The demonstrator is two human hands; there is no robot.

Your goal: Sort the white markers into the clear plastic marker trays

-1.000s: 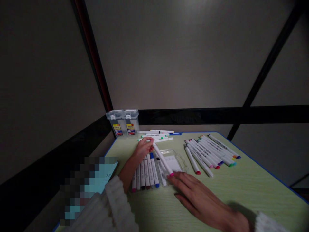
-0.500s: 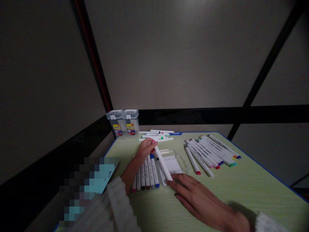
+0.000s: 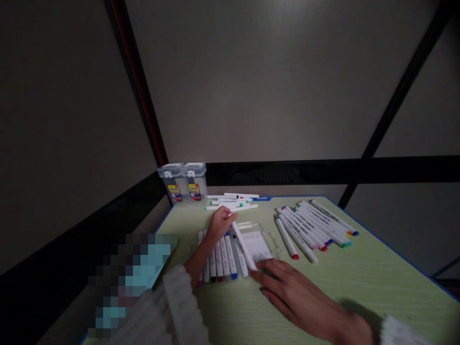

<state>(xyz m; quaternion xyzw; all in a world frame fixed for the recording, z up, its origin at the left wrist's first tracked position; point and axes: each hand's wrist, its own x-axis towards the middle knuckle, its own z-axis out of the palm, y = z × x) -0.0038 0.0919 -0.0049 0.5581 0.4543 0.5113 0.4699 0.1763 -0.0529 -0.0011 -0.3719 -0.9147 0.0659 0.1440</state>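
My left hand pinches the far end of a white marker, which slants over a clear plastic case. My right hand is palm down with its fingers stretched out, fingertips at the marker's near end. Several white markers with pink, black, brown, grey and blue ends lie side by side in the case's left part. A white printed card or label shows in its right part.
Loose markers with coloured ends lie on the right of the table. More markers lie at the back, beside two clear lidded boxes. A device with a blurred-out screen is at the left edge.
The held marker has turned, so its printed side now shows, and its far end sits slightly lower. My left hand has shifted a little to the right; my right hand barely moved.
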